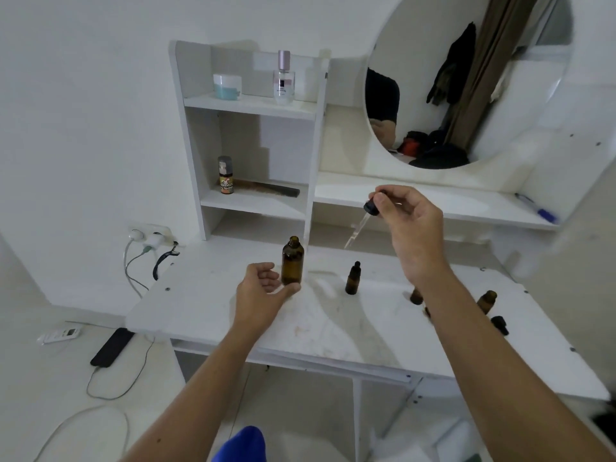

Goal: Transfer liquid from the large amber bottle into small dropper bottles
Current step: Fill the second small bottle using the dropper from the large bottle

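Observation:
The large amber bottle [292,260] stands uncapped on the white table [333,321]. My left hand [265,291] curls loosely around its base, thumb touching the bottom, fingers apart. My right hand [410,225] is raised above the table and pinches the black bulb of a glass dropper [361,221], whose pipette slants down to the left in the air. A small capped dropper bottle [353,278] stands right of the big bottle. Two small amber bottles [416,296] [486,301] stand further right, the first partly hidden by my forearm. A black cap [500,325] lies near them.
A white shelf unit [253,128] behind the table holds a jar, a perfume bottle, a spray can and a comb. A round mirror [466,78] hangs at the back right, with a blue pen [536,208] on the ledge below. Cables, a phone and a socket are at the left.

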